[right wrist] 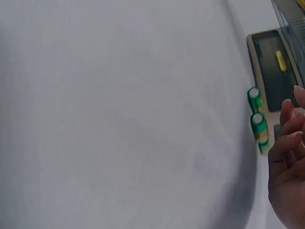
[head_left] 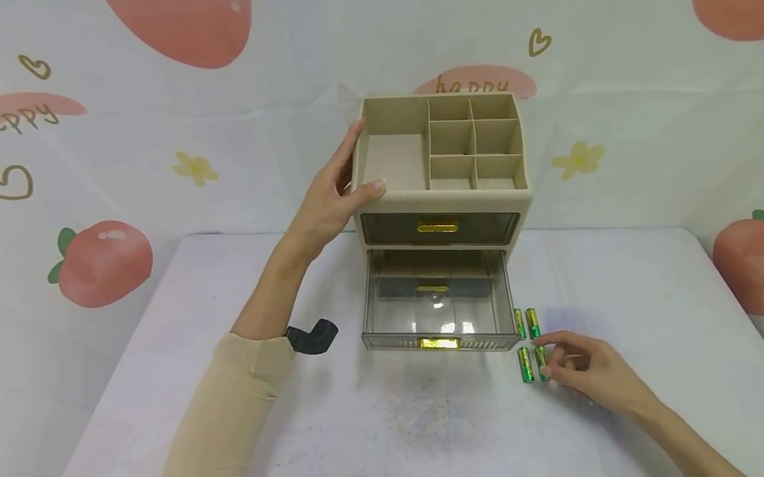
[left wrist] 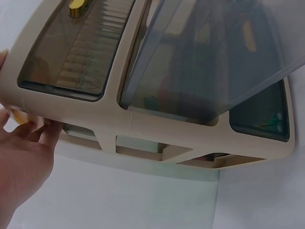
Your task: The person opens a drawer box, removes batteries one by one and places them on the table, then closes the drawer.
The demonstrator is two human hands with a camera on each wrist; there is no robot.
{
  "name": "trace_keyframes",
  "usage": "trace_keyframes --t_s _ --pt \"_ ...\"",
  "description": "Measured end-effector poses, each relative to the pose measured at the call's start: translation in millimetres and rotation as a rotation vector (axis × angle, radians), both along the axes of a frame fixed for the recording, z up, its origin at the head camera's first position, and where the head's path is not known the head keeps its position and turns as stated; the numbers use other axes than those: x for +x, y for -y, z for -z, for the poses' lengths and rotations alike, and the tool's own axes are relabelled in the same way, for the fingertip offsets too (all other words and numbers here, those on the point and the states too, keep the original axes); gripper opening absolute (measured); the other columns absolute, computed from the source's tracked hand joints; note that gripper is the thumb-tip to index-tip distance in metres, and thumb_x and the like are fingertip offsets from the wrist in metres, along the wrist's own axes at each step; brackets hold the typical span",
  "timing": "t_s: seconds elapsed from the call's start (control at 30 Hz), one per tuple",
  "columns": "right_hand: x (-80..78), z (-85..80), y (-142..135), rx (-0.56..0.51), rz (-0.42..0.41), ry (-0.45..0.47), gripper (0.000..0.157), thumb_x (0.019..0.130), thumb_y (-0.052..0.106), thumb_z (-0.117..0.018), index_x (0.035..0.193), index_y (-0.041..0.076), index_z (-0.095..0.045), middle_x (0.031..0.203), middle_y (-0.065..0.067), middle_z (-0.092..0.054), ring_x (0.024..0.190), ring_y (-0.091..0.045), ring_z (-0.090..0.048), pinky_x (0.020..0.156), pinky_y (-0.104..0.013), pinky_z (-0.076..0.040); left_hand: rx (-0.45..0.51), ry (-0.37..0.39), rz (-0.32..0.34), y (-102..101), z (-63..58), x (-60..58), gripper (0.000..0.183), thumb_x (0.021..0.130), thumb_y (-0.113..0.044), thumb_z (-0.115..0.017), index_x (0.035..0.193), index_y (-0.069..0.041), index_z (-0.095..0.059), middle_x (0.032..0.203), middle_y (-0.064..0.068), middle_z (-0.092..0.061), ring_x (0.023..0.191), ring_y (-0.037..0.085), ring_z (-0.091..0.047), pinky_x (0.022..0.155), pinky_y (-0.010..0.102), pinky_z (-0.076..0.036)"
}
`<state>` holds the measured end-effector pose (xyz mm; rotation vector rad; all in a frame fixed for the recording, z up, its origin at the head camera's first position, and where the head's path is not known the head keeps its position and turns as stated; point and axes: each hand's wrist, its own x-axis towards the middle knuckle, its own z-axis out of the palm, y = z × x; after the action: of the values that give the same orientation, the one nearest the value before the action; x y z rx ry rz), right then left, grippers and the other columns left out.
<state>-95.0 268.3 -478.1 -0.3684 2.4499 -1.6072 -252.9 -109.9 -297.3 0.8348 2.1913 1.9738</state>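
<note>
A beige desktop drawer organizer [head_left: 445, 195] stands at the back, its middle drawer [head_left: 435, 304] pulled out and see-through. My left hand [head_left: 329, 201] grips its upper left side, thumb over the front of the top rim and fingers along the side wall. In the left wrist view, the left hand [left wrist: 26, 157] holds the side with its cutouts. Several green and gold batteries [head_left: 526, 365] lie in two short rows by the drawer's front right corner. My right hand [head_left: 595, 375] is at the nearest right battery [head_left: 541, 353], thumb and forefinger spread beside it and other fingers loosely bent.
The organizer's top tray has one large compartment [head_left: 396, 159] and several small ones. Above the pulled-out drawer is a pushed-in upper drawer [head_left: 441, 228] with a gold handle. A black wrist device [head_left: 314, 337] is on the left forearm. A printed cloth [head_left: 301, 79] hangs behind the table.
</note>
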Motion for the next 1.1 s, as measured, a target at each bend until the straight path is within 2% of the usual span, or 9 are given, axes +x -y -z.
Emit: trace_keyframes --t_s 0.23,0.4,0.57,0.8,1.1 --pt "7.5 -9.5 14.9 -0.112 -0.070 -0.007 0.031 0.090 -0.001 -0.068 0.119 -0.007 -0.060 0.077 0.001 -0.060 0.048 -0.001 -0.043 0.036 -0.027 -0.038 -0.022 -0.002 0.003 -1.7 0.4 -0.2 0.083 0.095 -0.005 -0.059 0.161 -0.014 -0.010 0.166 0.010 -0.008 0.142 0.033 -0.029 0.112 0.043 -0.031" --pt "13.2 -12.6 28.4 -0.198 -0.152 -0.029 0.030 0.091 -0.006 -0.065 0.119 -0.012 -0.056 0.078 -0.009 -0.061 0.047 -0.011 -0.046 0.039 -0.029 -0.041 -0.028 -0.001 0.002 -1.7 0.1 0.4 0.083 0.095 -0.005 -0.060 0.161 -0.014 -0.010 0.166 0.008 -0.008 0.143 0.032 -0.028 0.113 0.044 -0.030" --pt "15.7 -16.3 43.0 -0.227 -0.201 -0.038 0.028 0.092 -0.007 -0.063 0.119 -0.011 -0.058 0.078 -0.017 -0.060 0.050 -0.017 -0.049 0.043 -0.030 -0.044 -0.029 -0.003 -0.001 -0.3 -1.4 0.8 0.082 0.096 -0.006 -0.060 0.161 -0.015 -0.010 0.166 0.008 -0.007 0.143 0.032 -0.029 0.112 0.043 -0.031" --pt "13.6 -18.2 59.1 -0.280 -0.260 -0.061 0.027 0.093 -0.009 -0.060 0.119 -0.013 -0.058 0.079 -0.015 -0.060 0.053 -0.018 -0.050 0.047 -0.030 -0.046 -0.024 -0.007 0.006 -0.2 -1.1 -0.1 0.083 0.096 -0.006 -0.059 0.161 -0.016 -0.009 0.167 0.006 -0.006 0.143 0.033 -0.028 0.113 0.045 -0.029" --pt "13.8 -22.1 75.7 -0.299 -0.261 -0.013 0.026 0.094 -0.005 -0.061 0.119 -0.012 -0.059 0.080 -0.008 -0.063 0.060 -0.008 -0.053 0.052 -0.031 -0.048 -0.013 0.000 0.013 -0.4 -0.7 0.4 0.083 0.097 -0.006 -0.058 0.161 -0.016 -0.007 0.167 0.004 -0.004 0.147 0.030 -0.023 0.115 0.045 -0.027"
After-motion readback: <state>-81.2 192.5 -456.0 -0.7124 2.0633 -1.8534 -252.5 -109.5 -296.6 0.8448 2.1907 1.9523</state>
